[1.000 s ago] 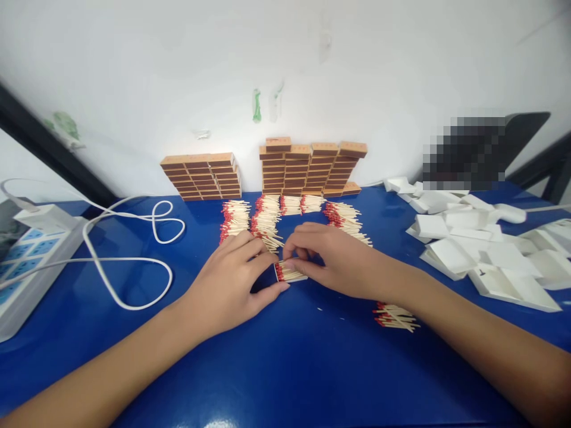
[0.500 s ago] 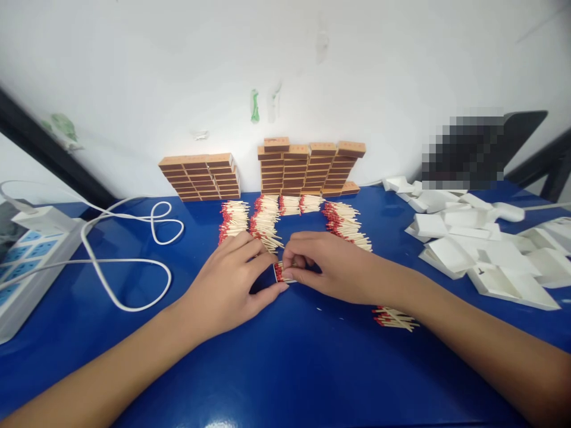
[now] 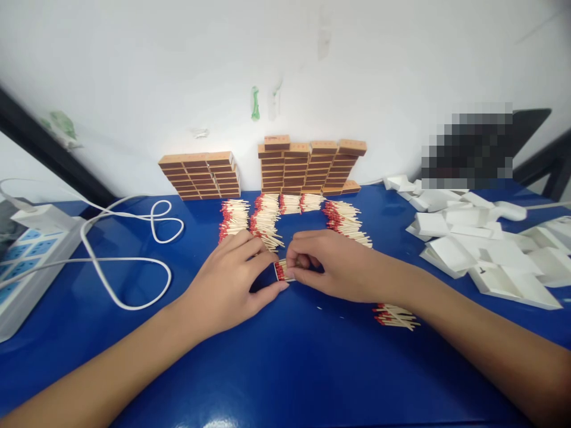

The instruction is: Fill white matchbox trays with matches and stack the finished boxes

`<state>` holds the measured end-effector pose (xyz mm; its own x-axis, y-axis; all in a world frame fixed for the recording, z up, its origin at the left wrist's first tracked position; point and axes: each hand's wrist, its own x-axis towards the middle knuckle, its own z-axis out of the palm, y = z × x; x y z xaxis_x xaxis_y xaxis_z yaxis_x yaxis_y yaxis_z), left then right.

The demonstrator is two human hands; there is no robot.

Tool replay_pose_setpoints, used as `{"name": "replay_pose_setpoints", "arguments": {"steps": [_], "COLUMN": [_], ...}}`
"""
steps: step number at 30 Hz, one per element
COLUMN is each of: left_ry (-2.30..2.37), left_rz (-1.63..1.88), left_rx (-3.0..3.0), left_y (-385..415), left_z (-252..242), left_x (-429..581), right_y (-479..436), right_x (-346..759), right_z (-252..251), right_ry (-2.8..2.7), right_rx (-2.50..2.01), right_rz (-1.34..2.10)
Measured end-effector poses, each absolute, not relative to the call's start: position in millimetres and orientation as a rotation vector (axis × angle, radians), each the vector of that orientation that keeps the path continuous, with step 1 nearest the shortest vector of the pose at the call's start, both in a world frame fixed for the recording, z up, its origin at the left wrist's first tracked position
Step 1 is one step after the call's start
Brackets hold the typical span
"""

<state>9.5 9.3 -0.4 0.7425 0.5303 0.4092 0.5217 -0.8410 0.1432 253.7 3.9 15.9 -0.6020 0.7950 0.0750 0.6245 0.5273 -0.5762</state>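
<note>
A small white matchbox tray (image 3: 279,279) holding red-headed matches (image 3: 281,270) lies on the blue table between my hands. My left hand (image 3: 234,276) curves around its left end, the index finger at the far edge and the thumb at the near edge. From the other side my right hand (image 3: 321,261) pinches at matches in the tray with thumb and fingers together, hiding the tray's right end. Just beyond the hands lie match piles (image 3: 266,223), with another pile (image 3: 343,223) behind my right wrist. A smaller bunch of matches (image 3: 395,316) shows below my right forearm.
Stacked brown matchboxes (image 3: 203,175) stand against the wall at left, and taller stacks (image 3: 307,169) at centre. Several white trays (image 3: 495,255) are heaped on the right. A power strip (image 3: 33,261) and loose white cable (image 3: 167,276) occupy the left side.
My right hand has shifted very slightly to the right over the tray, and a little more of the matches shows. My left hand stays in place.
</note>
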Motion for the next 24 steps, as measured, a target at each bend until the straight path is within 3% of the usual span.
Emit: {"name": "replay_pose_setpoints", "arguments": {"steps": [24], "left_ry": [0.888], "left_rz": [0.672], "left_rx": [2.916], "left_y": [9.8], "left_z": [-1.7], "left_x": [9.4], "right_y": [10.9], "right_x": [259.8], "right_z": [9.3], "right_ry": [-2.434], "right_rx": [-1.185], "right_rz": [0.665]}}
